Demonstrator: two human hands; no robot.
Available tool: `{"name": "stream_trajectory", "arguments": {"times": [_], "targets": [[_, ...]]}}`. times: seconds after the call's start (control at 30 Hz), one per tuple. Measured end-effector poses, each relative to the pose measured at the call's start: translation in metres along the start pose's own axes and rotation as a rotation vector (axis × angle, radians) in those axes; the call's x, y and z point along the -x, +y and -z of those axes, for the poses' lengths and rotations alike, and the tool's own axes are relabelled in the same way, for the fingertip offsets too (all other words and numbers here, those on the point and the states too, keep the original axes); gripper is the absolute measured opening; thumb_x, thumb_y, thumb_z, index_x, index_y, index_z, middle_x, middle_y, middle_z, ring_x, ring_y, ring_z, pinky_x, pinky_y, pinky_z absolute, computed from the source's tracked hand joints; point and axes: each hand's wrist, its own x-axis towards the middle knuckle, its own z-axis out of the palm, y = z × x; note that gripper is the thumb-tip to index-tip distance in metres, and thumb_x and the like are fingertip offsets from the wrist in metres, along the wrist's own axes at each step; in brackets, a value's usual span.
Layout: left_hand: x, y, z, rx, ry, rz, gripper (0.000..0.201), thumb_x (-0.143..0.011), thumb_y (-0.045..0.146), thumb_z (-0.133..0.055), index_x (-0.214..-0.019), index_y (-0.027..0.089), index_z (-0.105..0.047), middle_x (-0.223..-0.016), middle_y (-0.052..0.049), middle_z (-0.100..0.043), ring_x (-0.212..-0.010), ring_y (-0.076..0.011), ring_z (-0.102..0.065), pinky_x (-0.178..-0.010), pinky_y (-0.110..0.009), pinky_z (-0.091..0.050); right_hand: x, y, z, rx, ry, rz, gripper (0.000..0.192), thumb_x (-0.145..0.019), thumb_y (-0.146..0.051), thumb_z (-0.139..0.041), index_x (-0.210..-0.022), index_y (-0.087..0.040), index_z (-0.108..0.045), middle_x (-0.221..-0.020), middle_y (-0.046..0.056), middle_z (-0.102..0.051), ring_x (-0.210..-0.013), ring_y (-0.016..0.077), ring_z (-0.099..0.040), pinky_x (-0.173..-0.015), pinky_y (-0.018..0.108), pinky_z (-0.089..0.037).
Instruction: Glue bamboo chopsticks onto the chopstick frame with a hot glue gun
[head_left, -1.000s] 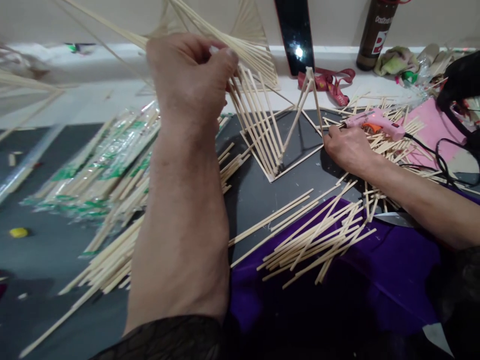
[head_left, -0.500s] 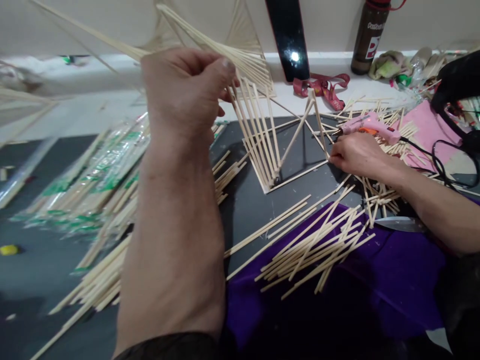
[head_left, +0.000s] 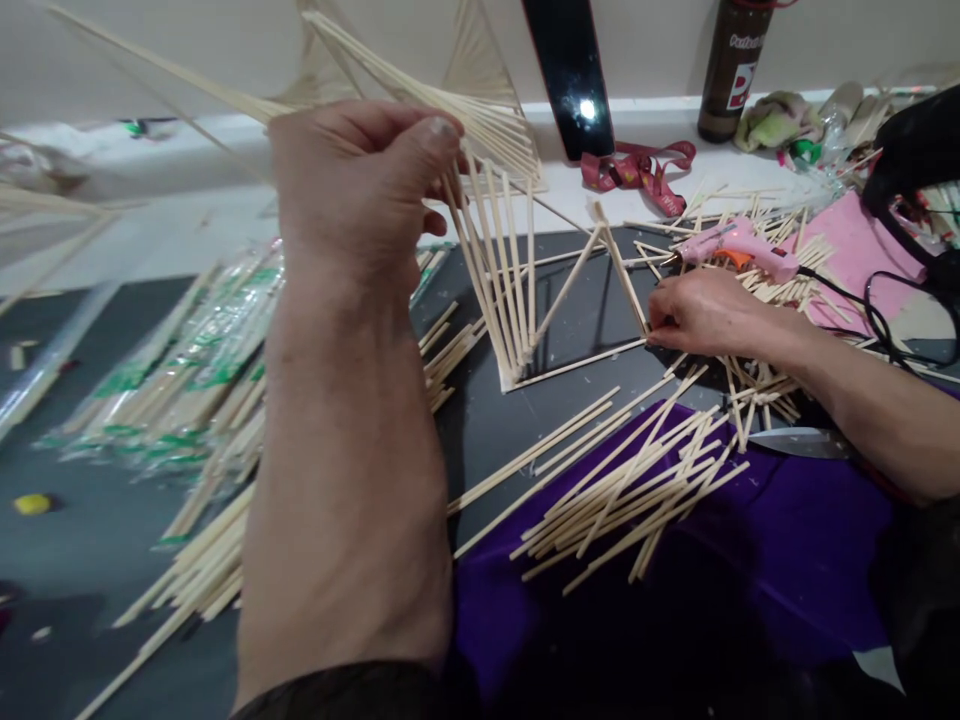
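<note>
My left hand (head_left: 367, 190) is raised at upper middle, thumb and fingers pinched on the tops of thin wooden sticks that fan down to one corner of a stick frame (head_left: 577, 365). My right hand (head_left: 697, 312) is closed at the frame's right corner, where an upright stick meets the base; its fingertips are partly hidden. Between the hands, slanted sticks form a peak over the dark mat. A pink glue gun (head_left: 739, 248) lies just behind my right hand. My left wrist and forearm cover part of the mat.
Loose sticks (head_left: 630, 480) lie on purple cloth (head_left: 810, 560) in front, near a knife blade (head_left: 799, 442). Plastic-wrapped stick bundles (head_left: 187, 370) lie at left. Behind are a phone (head_left: 574, 85), a red ribbon (head_left: 637, 175) and a bottle (head_left: 731, 75). A black cord (head_left: 870, 310) trails right.
The stick frame has shifted left and slightly toward me, its right upright now leaning more to the left. Both hands have moved slightly left with it, keeping their grip.
</note>
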Motion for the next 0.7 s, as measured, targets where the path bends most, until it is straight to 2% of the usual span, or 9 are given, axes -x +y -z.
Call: {"name": "stream_trajectory", "arguments": {"times": [0.13, 0.23, 0.33, 0.47, 0.7], "targets": [[0.0, -0.001, 0.0, 0.038, 0.002, -0.013, 0.011, -0.077, 0.009, -0.064, -0.08, 0.013, -0.074, -0.063, 0.002, -0.065, -0.046, -0.0076, -0.051, -0.037, -0.022, -0.03, 0.0, 0.01, 0.012, -0.099, 0.053, -0.051, 0.022, -0.086, -0.03, -0.06, -0.088, -0.014, -0.074, -0.078, 0.006, -0.068, -0.071, 0.016, -0.058, -0.059, 0.029, -0.032], [0.0, -0.001, 0.0, 0.038, 0.003, -0.009, 0.013, -0.078, 0.008, -0.063, -0.079, 0.015, -0.074, -0.063, 0.003, -0.066, -0.045, -0.0069, -0.049, -0.036, -0.021, -0.03, 0.0, 0.013, 0.013, -0.112, 0.025, -0.009, 0.019, -0.086, -0.022, -0.057, -0.091, -0.015, -0.074, -0.085, 0.006, -0.07, -0.077, 0.016, -0.06, -0.062, 0.029, -0.034], [0.001, -0.001, -0.001, 0.024, 0.02, -0.015, 0.012, -0.077, 0.01, -0.064, -0.079, 0.016, -0.074, -0.063, 0.003, -0.066, -0.046, -0.0068, -0.049, -0.037, -0.021, -0.031, -0.001, 0.01, 0.007, -0.06, -0.027, 0.063, 0.02, -0.082, -0.018, -0.059, -0.094, -0.018, -0.075, -0.095, 0.005, -0.07, -0.082, 0.0168, -0.061, -0.061, 0.029, -0.031], [0.001, -0.002, -0.001, 0.032, 0.028, -0.018, 0.011, -0.075, 0.011, -0.064, -0.079, 0.014, -0.074, -0.063, 0.003, -0.067, -0.047, -0.007, -0.051, -0.037, -0.02, -0.032, -0.001, 0.006, -0.001, -0.006, -0.018, 0.094, 0.024, -0.081, -0.021, -0.06, -0.1, -0.021, -0.074, -0.099, 0.004, -0.069, -0.084, 0.0177, -0.06, -0.056, 0.03, -0.024], [-0.002, -0.005, -0.001, 0.064, 0.039, -0.034, 0.013, -0.071, 0.011, -0.064, -0.075, 0.018, -0.075, -0.062, 0.003, -0.067, -0.043, -0.0072, -0.048, -0.035, -0.021, -0.028, 0.002, 0.003, 0.001, 0.102, -0.021, 0.036, 0.025, -0.083, -0.021, -0.057, -0.103, -0.018, -0.071, -0.104, 0.007, -0.068, -0.084, 0.0185, -0.059, -0.056, 0.03, -0.021]]}}
